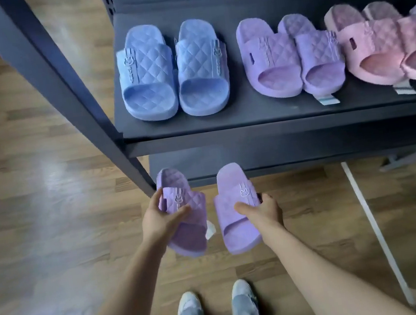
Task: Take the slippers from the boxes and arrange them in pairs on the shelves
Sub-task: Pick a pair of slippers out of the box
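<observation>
The light is soft and rather dim, with pale glare on the wooden floor (51,180) at the left. The back of the shelf (223,120) lies in deep shadow, and the pink slippers (374,51) at the right edge look blurred.

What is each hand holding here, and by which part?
The left hand grips the left purple slipper across its quilted strap; the right hand grips the right purple slipper by its strap, thumb on top.

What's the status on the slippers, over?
Left grip holds one purple slipper, right grip holds its mate. Both held in front of lower shelf. Blue pair, purple pair, pink pair on upper shelf. Nothing blocking.
</observation>
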